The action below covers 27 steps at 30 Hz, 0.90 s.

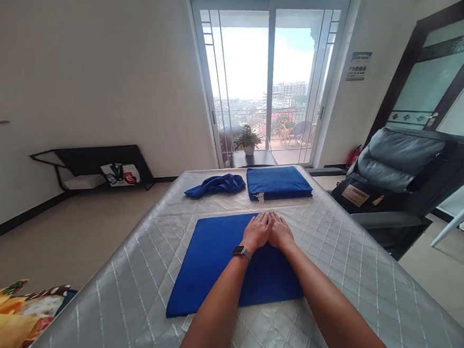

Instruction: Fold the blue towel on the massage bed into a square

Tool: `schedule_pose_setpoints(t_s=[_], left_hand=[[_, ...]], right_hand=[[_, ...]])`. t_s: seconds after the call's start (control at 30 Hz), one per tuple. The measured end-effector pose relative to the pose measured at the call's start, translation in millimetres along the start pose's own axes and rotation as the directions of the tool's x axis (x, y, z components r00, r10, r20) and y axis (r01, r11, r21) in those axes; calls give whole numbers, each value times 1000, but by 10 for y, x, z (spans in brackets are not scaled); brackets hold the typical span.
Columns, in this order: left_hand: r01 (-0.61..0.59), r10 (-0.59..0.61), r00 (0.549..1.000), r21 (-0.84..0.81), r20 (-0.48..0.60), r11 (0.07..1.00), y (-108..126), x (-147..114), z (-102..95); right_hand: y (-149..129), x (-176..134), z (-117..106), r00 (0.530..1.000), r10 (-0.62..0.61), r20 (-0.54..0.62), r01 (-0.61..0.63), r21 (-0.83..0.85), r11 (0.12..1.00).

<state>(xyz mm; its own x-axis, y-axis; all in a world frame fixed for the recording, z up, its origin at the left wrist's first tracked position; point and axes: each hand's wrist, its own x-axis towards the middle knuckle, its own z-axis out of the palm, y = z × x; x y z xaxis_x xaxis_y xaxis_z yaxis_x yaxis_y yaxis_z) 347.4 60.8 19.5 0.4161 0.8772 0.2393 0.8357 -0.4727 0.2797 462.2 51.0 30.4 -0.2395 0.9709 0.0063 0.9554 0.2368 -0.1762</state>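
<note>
A blue cloth (210,265), which looks like a towel, lies flat in a rectangle on the quilted silver mattress (133,297). My left hand (256,231), with a watch (240,252) on its wrist, rests flat near the cloth's far right part, fingers stretched out. Close beside it, thumbs touching, my right hand (279,230) lies flat at the cloth's far right corner. Neither hand grips anything. Beyond them sit a neatly folded stack of blue cloths (279,181) with a white tag, and a crumpled blue cloth (216,185) to its left.
A dark recliner (399,173) stands along the right side of the mattress. Past the far edge is a small table (252,159) with a potted plant (247,140), before sliding glass doors. Yellow patterned fabric (16,327) lies at lower left.
</note>
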Motion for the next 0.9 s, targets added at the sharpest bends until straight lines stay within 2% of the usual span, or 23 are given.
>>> schedule_pose_setpoints(t_s=[0.1,0.27,0.43,0.53,0.63,0.9], left_hand=[[76,-77,997,48,15,996,-206,-138,-67],[199,-207,977,114,60,973,-692,-446,-309],[334,-350,935,183,62,925,-1249,-794,-572],[400,-420,906,208,59,893,-1479,-939,-679],[423,-443,895,218,48,880,-1561,-993,-719],[415,-430,903,247,7,875,-1520,-996,-694]], right_hand=[[-33,11,-15,999,33,-9,-33,19,999],[-57,36,-2,998,55,-27,-54,42,998],[-47,43,0,998,61,-5,-61,47,997],[-47,46,-10,998,65,3,-65,48,997],[-48,55,-11,997,71,11,-72,42,997],[-34,92,24,997,78,18,-78,7,997]])
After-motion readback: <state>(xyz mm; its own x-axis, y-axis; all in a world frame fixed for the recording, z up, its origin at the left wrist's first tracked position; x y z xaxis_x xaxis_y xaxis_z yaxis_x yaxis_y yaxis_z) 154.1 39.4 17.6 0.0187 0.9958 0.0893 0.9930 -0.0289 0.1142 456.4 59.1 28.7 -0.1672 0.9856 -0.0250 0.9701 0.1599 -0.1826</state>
